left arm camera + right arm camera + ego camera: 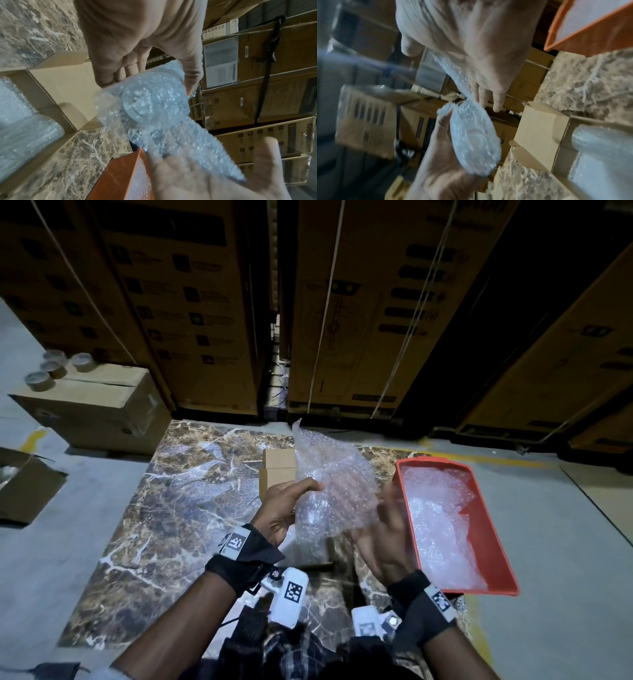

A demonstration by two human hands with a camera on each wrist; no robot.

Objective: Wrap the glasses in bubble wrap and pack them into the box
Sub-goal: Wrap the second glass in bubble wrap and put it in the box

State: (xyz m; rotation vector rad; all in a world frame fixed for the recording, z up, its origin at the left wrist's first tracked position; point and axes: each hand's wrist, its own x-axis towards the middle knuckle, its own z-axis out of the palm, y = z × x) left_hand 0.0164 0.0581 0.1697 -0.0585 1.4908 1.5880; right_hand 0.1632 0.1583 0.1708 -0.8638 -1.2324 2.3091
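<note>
My left hand [291,501] grips a glass rolled in bubble wrap [313,510], holding it upright above the open cardboard box [277,465]. In the left wrist view my thumb and curled fingers [126,73] circle the wrapped glass [147,102]. The loose end of the sheet [329,460] stands up and spreads to the right. My right hand [383,529], blurred, lies flat against that loose sheet with straight fingers [496,100]. Another wrapped glass [25,142] lies inside the box [60,86].
A red tray [500,549] holding more bubble wrap sits on the marble slab [154,525] right of my hands. Tall stacked cartons [359,320] wall off the far side. A carton with tape rolls [89,402] stands at the left.
</note>
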